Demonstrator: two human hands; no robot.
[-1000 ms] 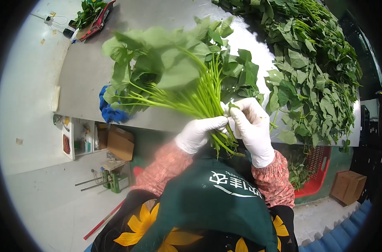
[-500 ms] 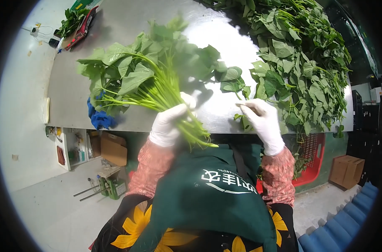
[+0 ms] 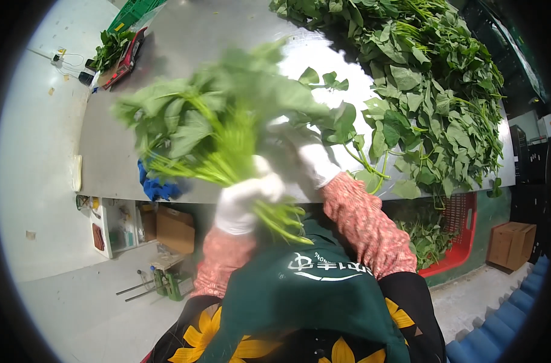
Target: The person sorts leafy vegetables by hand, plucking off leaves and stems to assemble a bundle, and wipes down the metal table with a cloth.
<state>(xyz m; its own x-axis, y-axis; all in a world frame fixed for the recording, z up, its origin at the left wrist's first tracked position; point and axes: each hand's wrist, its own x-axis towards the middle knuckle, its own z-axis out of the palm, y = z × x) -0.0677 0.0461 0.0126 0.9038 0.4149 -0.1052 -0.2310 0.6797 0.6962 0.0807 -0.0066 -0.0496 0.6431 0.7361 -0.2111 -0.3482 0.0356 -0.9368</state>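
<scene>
My left hand (image 3: 246, 201), in a white glove, is closed around the stems of a large bunch of leafy greens (image 3: 224, 142). Its leaves fan out up and to the left, and the cut stem ends stick out below my fist. Close to the right side of the bunch is my right hand (image 3: 315, 162), also gloved; its fingers are smeared by motion and partly behind leaves, so I cannot tell whether they hold anything. Loose leafy sprigs (image 3: 343, 123) lie to the right of that hand, beside a big heap of the same greens (image 3: 424, 100).
Both hands are over the near edge of a metal table (image 3: 115, 136). A blue cloth (image 3: 157, 186) lies at its front left. A red-edged object (image 3: 129, 59) with greens and a green crate (image 3: 130, 13) are far left. Under the table, right, stands a red crate (image 3: 469, 227) holding greens.
My right hand has moved left from beside the heap to the bunch. The bunch in my left hand has shifted slightly down and is blurred. The whole view has shifted a little.
</scene>
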